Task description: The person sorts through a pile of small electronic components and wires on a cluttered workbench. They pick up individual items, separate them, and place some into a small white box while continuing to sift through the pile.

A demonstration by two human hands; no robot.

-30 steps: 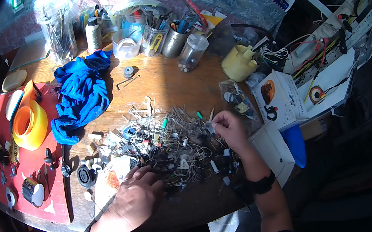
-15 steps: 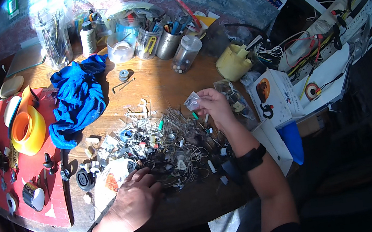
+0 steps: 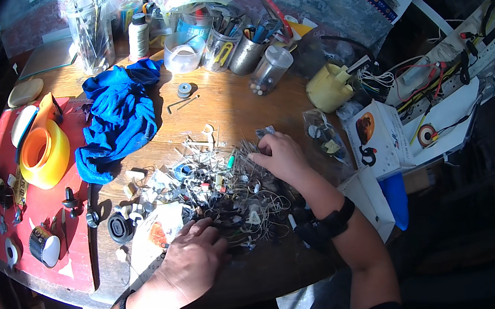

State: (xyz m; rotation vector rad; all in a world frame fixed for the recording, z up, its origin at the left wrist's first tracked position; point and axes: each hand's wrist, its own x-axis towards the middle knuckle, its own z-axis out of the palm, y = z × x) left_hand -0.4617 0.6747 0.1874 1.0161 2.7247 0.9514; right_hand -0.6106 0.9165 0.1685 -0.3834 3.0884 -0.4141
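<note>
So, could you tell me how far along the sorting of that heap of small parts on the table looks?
Early. A few larger pieces, such as a black round part, lie apart at the left edge of the heap. In hand: the right hand picks at the far edge of the pile of small parts, while the left hand rests on its near edge. Left: nearly all the tangle of wires and bits is unsorted.

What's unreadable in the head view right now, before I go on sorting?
- Right hand: fingertips are buried in the pile of small parts; any grasp is hidden.
- Left hand: palm down, it covers whatever lies beneath.
- Pile pieces: too small and tangled to identify.
- Table: near edge in deep shadow.
</note>
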